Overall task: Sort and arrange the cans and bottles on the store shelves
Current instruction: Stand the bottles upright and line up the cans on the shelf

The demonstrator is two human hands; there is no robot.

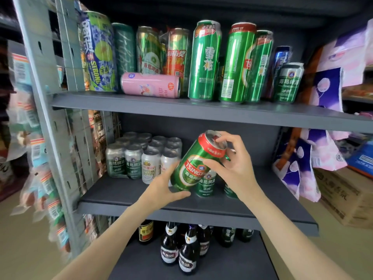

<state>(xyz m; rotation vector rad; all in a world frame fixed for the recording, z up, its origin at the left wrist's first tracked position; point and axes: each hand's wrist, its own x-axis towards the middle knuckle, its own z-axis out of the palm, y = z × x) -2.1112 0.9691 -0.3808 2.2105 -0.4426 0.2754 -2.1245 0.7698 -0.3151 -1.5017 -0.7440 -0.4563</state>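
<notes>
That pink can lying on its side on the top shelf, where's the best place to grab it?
Grip the pink can round the middle of its barrel, coming from the front and above. It lies lengthwise along the top shelf edge with its long side facing out, and tall cans stand close behind it.

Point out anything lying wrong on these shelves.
The pink can lies on its side on the top shelf, in front of upright cans. Both hands hold the Tsingtao can tilted over the middle shelf.

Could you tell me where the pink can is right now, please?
The pink can lies on its side at the top shelf's front left, before the upright green cans.
</notes>
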